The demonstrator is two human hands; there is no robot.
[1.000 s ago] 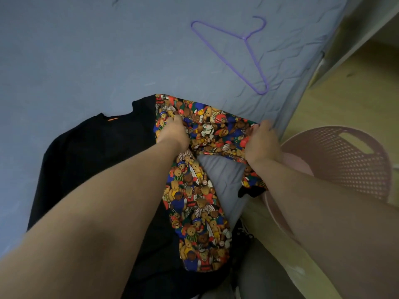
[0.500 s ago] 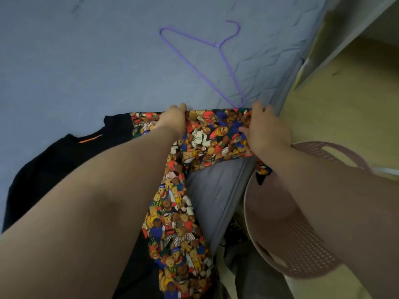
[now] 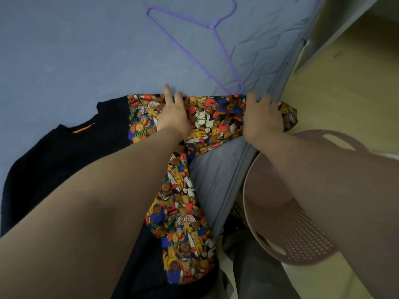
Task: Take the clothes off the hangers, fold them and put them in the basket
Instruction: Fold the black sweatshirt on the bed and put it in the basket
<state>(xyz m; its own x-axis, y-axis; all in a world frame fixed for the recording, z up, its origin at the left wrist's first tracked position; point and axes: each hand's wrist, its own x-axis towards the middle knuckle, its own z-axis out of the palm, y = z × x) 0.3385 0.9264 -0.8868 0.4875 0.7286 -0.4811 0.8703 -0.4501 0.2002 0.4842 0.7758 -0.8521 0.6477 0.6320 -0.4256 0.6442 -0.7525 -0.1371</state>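
A garment with a bright teddy-bear print lies across the near corner of the blue mattress. One part of it runs down over the mattress edge. My left hand presses flat on its upper fold, fingers spread. My right hand holds down the fold's right end at the mattress edge. A black sweater with an orange neck label lies spread beneath it on the left. An empty purple hanger rests on the mattress just beyond my hands. The pink perforated basket stands on the floor at the right, under my right forearm.
Pale wooden floor runs along the right of the mattress. A white furniture edge stands at the top right. Dark and grey items lie on the floor between the mattress and the basket.
Both hands have carried the printed fold farther up the mattress, close to the hanger's lower tip, and flattened it. My fingers now lie more spread on the cloth.
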